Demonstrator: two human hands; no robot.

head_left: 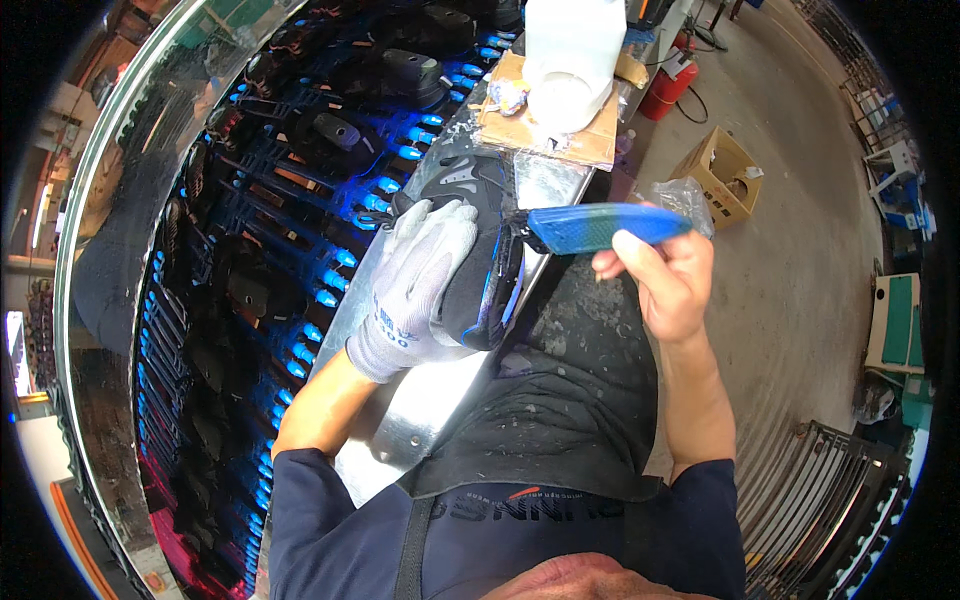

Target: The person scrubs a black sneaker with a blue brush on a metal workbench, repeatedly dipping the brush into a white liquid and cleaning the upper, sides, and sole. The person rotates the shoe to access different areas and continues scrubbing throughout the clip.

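Two hands are occupied: the gloved left hand (418, 275) is clamped around a black shoe (485, 255), and the bare right hand (668, 285), toward three o'clock, pinches a blue brush (590, 228), its bristles (533, 236) at the shoe's edge. From the shoe, a metal ledge (420, 410) shows at seven o'clock, blue-tipped pegs (345, 257) at nine, a white jug (575, 45) at one, a cardboard box (712, 192) at two.

The gloved left hand (425, 270) lies back upward, its fingers extended close together. The bare right hand (672, 280) turns leftward, thumb and fingers closed in a pinch. The left forearm (318, 405) slants inward; the right forearm (697, 400) points nearly straight ahead.
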